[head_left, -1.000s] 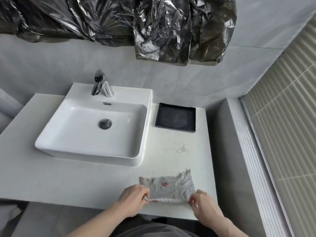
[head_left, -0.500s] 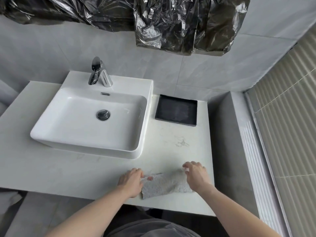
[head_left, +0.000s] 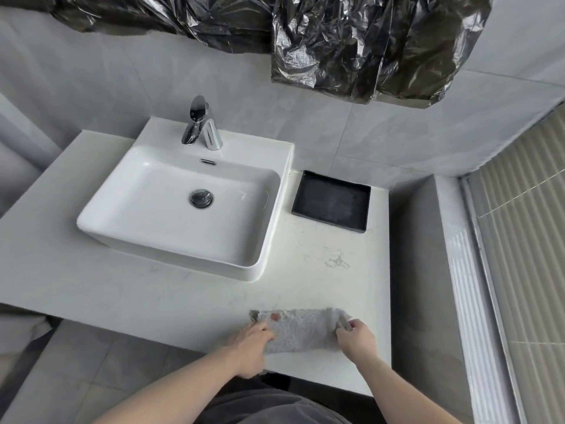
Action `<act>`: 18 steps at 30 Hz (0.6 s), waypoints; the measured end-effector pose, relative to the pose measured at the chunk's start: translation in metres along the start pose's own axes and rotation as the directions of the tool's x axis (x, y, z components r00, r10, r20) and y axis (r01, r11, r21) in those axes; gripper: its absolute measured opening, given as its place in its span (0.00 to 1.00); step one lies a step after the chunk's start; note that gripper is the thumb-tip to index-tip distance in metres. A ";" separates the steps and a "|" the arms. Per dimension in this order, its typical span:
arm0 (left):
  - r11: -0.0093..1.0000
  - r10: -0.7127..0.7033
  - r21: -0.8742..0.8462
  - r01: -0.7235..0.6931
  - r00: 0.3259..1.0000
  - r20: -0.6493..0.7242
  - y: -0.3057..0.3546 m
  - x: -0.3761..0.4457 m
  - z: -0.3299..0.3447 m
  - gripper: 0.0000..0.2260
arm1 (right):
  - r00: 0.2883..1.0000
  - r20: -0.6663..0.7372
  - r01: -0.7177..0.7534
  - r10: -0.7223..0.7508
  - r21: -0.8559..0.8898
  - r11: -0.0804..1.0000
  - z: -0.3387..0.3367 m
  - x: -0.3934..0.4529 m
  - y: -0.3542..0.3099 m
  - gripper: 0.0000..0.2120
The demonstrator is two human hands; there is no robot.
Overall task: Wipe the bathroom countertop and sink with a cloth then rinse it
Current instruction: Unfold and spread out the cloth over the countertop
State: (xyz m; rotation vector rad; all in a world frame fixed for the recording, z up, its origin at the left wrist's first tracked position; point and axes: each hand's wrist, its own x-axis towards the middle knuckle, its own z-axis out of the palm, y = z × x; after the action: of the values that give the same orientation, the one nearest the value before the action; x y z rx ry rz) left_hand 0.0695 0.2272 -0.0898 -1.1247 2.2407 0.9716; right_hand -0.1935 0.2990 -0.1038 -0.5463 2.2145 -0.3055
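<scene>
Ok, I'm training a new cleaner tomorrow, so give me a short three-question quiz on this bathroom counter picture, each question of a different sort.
1. True or false: the grey cloth lies on the countertop in front of the sink.
2. What sits to the right of the sink, by the wall? A) a soap bottle B) a black tray C) a folded towel
3. Fill in: the right hand pinches the cloth's ____ end, while the left hand holds the other.

Key: 1. True: it lies flat near the front edge. 2. B. 3. right.
</scene>
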 end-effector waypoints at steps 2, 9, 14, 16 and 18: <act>0.996 -0.004 -0.091 -0.001 0.999 -0.053 -0.004 -0.002 -0.001 0.25 | 0.999 -0.009 0.041 -0.040 0.103 0.994 -0.004 -0.009 -0.013 0.09; 0.974 -0.092 -0.220 0.057 0.984 -0.155 -0.024 -0.026 -0.004 0.16 | 0.935 0.063 0.338 -0.349 0.145 0.930 0.021 -0.050 -0.055 0.04; 0.948 -0.191 -0.286 0.138 0.968 -0.165 -0.038 -0.035 -0.003 0.15 | 0.813 0.384 0.449 -0.438 0.066 0.891 0.064 -0.066 -0.070 0.18; 0.941 -0.213 -0.298 0.161 0.965 -0.151 -0.039 -0.036 -0.004 0.15 | 0.800 0.448 0.455 -0.398 -0.023 0.890 0.072 -0.066 -0.067 0.27; 0.936 -0.223 -0.307 0.173 0.965 -0.137 -0.039 -0.036 -0.005 0.14 | 0.830 0.399 0.439 -0.389 -0.038 0.897 0.070 -0.065 -0.060 0.26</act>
State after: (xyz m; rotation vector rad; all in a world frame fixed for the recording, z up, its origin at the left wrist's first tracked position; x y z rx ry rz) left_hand 0.1212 0.2250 -0.0781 -1.5862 2.1021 1.1877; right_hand -0.0855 0.2748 -0.0822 -1.0727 1.7265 -0.2533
